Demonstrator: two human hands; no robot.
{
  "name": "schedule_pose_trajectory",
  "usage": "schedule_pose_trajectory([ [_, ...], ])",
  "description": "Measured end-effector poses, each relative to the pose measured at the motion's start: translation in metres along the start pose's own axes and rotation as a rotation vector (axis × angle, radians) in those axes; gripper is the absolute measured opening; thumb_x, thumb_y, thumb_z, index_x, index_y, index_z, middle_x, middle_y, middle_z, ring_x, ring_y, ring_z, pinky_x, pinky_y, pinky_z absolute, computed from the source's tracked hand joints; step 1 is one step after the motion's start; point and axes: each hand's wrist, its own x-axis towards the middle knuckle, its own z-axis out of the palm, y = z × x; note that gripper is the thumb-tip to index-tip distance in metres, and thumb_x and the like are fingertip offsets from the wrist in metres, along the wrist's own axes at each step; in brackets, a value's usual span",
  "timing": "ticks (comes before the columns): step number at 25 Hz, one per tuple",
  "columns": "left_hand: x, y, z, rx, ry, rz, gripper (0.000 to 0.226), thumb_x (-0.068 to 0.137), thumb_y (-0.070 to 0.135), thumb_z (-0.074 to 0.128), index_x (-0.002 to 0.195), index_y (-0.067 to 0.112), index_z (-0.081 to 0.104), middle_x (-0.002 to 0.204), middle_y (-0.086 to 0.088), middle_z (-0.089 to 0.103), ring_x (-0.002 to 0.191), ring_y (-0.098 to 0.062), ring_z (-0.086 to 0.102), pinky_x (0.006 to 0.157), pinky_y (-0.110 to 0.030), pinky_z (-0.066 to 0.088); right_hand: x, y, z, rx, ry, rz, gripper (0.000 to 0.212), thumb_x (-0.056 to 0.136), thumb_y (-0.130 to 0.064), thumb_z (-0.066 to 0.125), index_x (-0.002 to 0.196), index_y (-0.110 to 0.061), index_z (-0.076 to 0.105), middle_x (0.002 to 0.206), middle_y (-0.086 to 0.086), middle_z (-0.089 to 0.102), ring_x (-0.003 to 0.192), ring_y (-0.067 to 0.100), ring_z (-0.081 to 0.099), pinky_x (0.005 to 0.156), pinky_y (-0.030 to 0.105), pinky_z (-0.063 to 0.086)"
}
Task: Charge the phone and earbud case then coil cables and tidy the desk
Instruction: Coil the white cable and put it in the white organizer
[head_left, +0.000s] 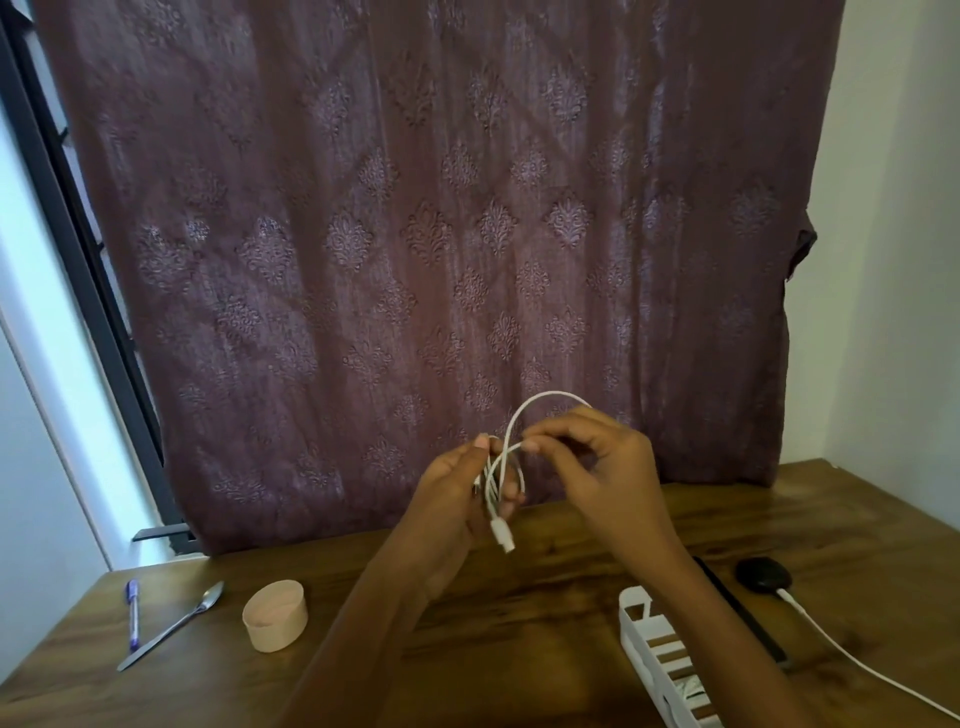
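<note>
Maroon patterned curtain (415, 234) hangs behind a wooden tabletop (519, 623). At its left lie a blue pen (133, 616), a spoon (176, 626) and a small round beige tub (275, 616). Above the middle, the left grip (457, 499) closes round a coiled white cable (501, 532), whose plug hangs below the fingers, and the right grip (597, 467) pinches a loop of it. Further right sit a white organiser (636, 613), a dark slab (737, 608), probably the phone, half hidden by the forearm, and the black earbud case (763, 574) with a second white cable (841, 649) running from it
</note>
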Motion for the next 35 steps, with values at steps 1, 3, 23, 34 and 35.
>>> schedule_pose_trajectory([
  [1,-0.002,0.0,0.0,-0.035,-0.01,-0.019,0.029,0.094,0.026,0.038,0.085,0.006,0.057,0.056,-0.003,0.064,0.049,-0.012,0.059,0.054,-0.023,0.051,0.004,0.0,-0.002,-0.041,0.063,-0.015,0.007,0.081,-0.002,0.067,0.081,-0.007,0.072,0.076,-0.005,0.063,0.073,0.009,0.059,0.064,0.017,0.048],
  [3,-0.004,0.0,-0.001,-0.046,-0.04,-0.049,0.03,0.096,0.024,0.035,0.087,0.006,0.057,0.067,-0.01,0.071,0.06,-0.019,0.068,0.055,-0.025,0.055,0.009,-0.001,-0.007,-0.149,0.166,-0.068,0.007,0.082,-0.001,0.065,0.08,-0.005,0.071,0.077,-0.004,0.061,0.072,0.007,0.055,0.064,0.014,0.045],
  [23,0.0,0.0,0.0,0.181,0.018,0.115,0.028,0.099,0.021,0.031,0.083,0.01,0.051,0.045,0.01,0.038,0.041,-0.003,0.03,0.059,-0.017,0.045,-0.018,0.028,-0.013,-1.093,-0.03,-0.606,0.016,0.074,-0.001,0.055,0.072,-0.009,0.069,0.071,0.003,0.066,0.053,0.016,0.06,0.036,0.022,0.041],
  [34,0.007,0.0,-0.012,-0.111,0.04,-0.024,0.035,0.098,0.02,0.031,0.089,0.003,0.059,0.046,0.006,0.038,0.039,-0.004,0.032,0.058,-0.02,0.046,-0.031,0.031,-0.015,-0.493,-0.179,-0.182,0.028,0.077,-0.026,0.068,0.101,-0.013,0.067,0.094,-0.002,0.066,0.088,0.012,0.062,0.075,0.019,0.05],
  [35,0.006,-0.002,-0.011,-0.124,0.021,-0.041,0.034,0.098,0.02,0.031,0.088,0.003,0.059,0.047,0.005,0.039,0.04,-0.005,0.033,0.059,-0.021,0.046,-0.031,0.027,-0.013,-0.363,-0.186,-0.078,0.039,0.079,-0.036,0.065,0.112,-0.017,0.061,0.102,-0.006,0.064,0.095,0.007,0.06,0.08,0.015,0.048],
])
